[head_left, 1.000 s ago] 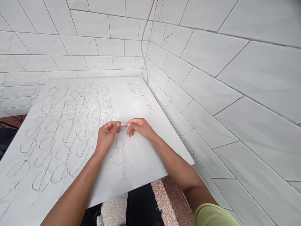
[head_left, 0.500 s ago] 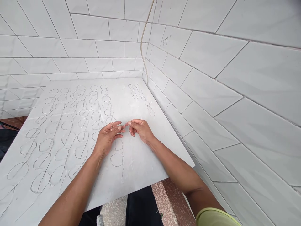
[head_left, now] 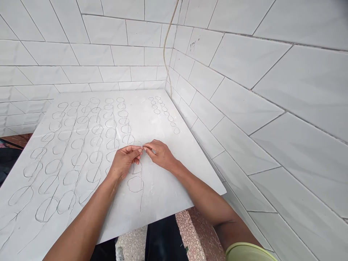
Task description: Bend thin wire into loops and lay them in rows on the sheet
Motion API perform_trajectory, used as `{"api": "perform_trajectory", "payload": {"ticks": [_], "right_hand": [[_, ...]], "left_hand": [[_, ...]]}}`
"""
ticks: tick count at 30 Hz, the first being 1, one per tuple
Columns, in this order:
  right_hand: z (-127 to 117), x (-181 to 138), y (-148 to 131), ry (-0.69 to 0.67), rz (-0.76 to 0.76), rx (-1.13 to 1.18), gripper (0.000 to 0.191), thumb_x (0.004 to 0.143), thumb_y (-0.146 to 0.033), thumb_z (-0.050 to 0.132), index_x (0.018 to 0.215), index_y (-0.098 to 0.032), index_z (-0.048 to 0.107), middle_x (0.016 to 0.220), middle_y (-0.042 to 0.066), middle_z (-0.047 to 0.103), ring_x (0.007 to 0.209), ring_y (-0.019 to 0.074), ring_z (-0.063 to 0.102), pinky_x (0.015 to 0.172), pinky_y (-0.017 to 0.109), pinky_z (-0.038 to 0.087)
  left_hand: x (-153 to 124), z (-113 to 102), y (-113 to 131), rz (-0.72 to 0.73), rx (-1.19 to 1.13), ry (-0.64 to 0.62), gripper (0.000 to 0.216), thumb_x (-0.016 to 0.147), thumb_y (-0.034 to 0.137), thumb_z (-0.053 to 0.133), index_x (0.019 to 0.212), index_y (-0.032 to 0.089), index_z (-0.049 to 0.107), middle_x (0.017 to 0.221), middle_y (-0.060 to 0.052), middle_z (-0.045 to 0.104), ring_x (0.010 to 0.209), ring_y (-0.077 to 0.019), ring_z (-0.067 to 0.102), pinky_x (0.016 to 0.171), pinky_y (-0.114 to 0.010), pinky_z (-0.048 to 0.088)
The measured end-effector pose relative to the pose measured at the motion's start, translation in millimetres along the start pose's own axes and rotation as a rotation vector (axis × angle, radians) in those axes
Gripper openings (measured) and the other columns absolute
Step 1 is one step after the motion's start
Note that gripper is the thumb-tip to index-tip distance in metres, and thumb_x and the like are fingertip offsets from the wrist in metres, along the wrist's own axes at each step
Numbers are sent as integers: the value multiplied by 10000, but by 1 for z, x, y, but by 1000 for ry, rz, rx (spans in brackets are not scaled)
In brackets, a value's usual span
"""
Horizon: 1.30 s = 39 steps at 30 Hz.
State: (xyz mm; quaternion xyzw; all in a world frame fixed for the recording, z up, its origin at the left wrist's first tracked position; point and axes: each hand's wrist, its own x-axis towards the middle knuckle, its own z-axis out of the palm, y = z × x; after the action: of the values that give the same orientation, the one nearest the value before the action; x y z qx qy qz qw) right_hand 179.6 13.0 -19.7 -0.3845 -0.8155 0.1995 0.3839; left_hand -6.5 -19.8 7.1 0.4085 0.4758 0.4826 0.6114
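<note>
Over the right-middle part of a white board (head_left: 174,174), my left hand (head_left: 125,160) pinches a thin wire loop (head_left: 128,149) between thumb and fingers. My right hand (head_left: 160,155) is closed in a pinch at the same spot, its fingertips meeting the left ones on the wire. Much of the held loop is hidden by my fingers. Just below my hands, another wire loop (head_left: 143,185) lies flat with a tail running toward the front edge. Whether it joins the held piece I cannot tell.
Rows of wire loops (head_left: 95,157) cover the board's left side. Smaller loops (head_left: 170,118) lie in short lines at the back right. White tiled walls (head_left: 233,94) meet behind the board, with a cable (head_left: 164,54) hanging in the corner.
My right hand has turned over and moved slightly left, so its fingertips now meet my left hand's. The left fingers have closed tighter around the wire loop.
</note>
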Motion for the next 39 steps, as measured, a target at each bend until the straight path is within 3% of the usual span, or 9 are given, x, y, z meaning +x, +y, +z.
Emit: {"api": "perform_trajectory", "payload": {"ticks": [5,13,20,30,34,39], "right_hand": [[0,-4,2,-116,19,-27,388,1038,-233,395,1372,-218,594,856,23,702,725,156,599,727,297,463],[2,-8,1,-153,-22,-37,453,1069,-302,343,1483,-216,508,749,-5,659,653,146,569,678,278,445],[5,-8,0,-155,-50,-93,460,1057,-267,346,1483,-213,512,695,-19,620,585,139,486,630,272,391],[-2,-8,-1,-175,-36,-35,494,1039,-221,352,1513,-232,492,679,-37,578,580,123,464,625,252,396],[-6,-7,-1,-204,-75,-56,517,1018,-179,347,1502,-248,517,700,-33,590,603,122,466,623,245,386],[-13,-6,5,-247,-137,-99,499,1026,-181,345,1469,-241,567,701,-24,577,605,123,444,615,250,355]], "left_hand": [[0,2,1,-18,36,-17,275,706,374,876,814,149,762,722,-20,614,587,-104,506,540,-262,413],[3,1,-4,90,-82,91,257,751,339,849,906,157,753,758,-10,618,615,-101,533,580,-260,439],[4,1,-6,159,-89,147,261,769,338,835,950,157,784,743,-11,621,615,-107,552,588,-268,452],[2,0,-1,205,39,126,248,796,387,813,896,161,781,754,-28,647,588,-119,552,569,-286,462],[2,-2,2,149,5,129,238,780,380,829,822,156,763,711,-25,618,580,-112,525,533,-270,433],[4,-10,6,39,-58,12,243,761,361,858,779,144,751,708,-37,596,605,-103,495,504,-239,398]]}}
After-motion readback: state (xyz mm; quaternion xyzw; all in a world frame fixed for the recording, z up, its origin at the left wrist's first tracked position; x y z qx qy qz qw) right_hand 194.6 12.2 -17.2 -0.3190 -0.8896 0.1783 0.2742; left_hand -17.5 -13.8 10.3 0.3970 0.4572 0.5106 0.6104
